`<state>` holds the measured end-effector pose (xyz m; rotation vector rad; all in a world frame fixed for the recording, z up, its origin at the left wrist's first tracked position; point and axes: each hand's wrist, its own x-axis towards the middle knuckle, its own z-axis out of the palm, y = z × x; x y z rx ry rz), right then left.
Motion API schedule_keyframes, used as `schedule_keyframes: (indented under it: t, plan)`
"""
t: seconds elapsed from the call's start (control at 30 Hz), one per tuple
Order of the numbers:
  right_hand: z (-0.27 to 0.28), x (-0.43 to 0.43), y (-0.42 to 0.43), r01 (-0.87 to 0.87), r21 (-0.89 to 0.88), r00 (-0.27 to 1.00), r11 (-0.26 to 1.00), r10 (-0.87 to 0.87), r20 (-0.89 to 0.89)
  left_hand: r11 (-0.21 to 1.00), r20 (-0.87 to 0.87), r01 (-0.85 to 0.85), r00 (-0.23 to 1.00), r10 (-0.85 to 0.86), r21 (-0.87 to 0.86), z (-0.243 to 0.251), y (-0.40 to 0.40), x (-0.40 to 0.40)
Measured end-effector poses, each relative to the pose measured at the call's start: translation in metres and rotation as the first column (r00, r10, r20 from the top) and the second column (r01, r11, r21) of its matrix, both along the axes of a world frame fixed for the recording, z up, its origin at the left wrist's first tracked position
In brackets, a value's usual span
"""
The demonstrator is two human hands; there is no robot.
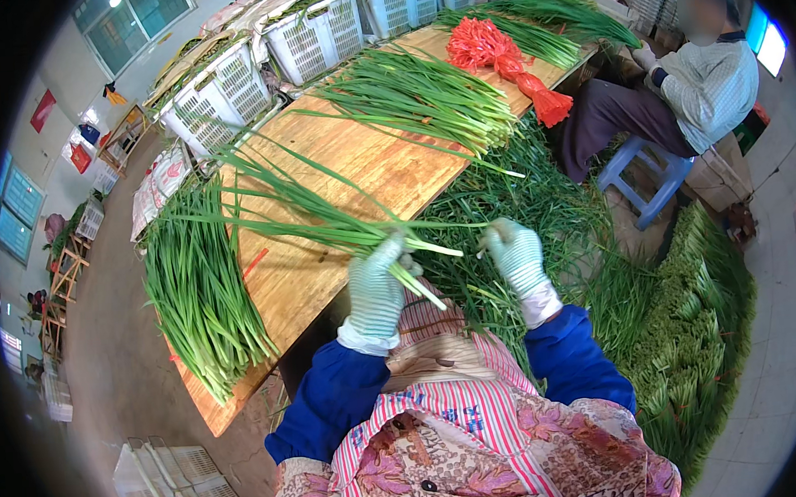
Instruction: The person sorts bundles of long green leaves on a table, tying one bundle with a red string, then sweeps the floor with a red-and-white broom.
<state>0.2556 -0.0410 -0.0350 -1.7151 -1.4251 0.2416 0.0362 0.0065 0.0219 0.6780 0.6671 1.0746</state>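
Note:
My left hand (377,287), in a pale green-striped glove, grips a few garlic chives (316,227) above the table edge. Their leaves fan out to the upper left, and the white stalk ends point down to the right. One thin stalk runs across to my right hand (517,259), gloved the same way, whose curled fingers pinch its end. On the wooden table (319,165), one heap of chives (201,299) lies at the near left end. A second heap (424,102) lies farther along, ahead of my hands.
Red plastic ties (496,58) lie beyond the second heap. White plastic crates (221,99) line the table's far side. Leaf trimmings (509,175) cover the floor below. Bundled chives (686,328) stand at right. A person (707,90) sits on a blue stool (644,175).

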Motion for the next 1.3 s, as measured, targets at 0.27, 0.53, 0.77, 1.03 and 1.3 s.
schedule_keyframes:
  t: [0.27,0.53,0.77,1.03,1.3]
  plan:
    - [0.067,-0.039,0.001,-0.322,0.368,0.913,0.872,0.182,0.366,0.994,-0.063,-0.058,0.996,0.064,0.088,0.0,0.002,0.011]
    - [0.047,-0.071,-0.004,-0.319,0.182,0.813,0.93,0.367,-0.451,0.997,-0.006,0.055,0.998,-0.055,0.05,-0.025,0.004,0.013]
    - [0.025,-0.061,-0.002,-0.059,0.271,0.769,0.961,0.217,-0.602,0.996,-0.03,0.006,1.0,-0.003,0.087,-0.01,-0.007,0.023]
    - [0.083,0.034,0.019,0.084,0.38,0.743,0.921,-0.312,0.592,0.985,0.268,-0.067,0.963,0.023,0.158,0.028,0.016,-0.019]
    - [0.019,0.03,0.034,-0.114,-0.509,0.61,0.853,0.464,0.642,0.999,0.318,-0.04,0.947,0.043,-0.014,0.038,0.03,-0.028]
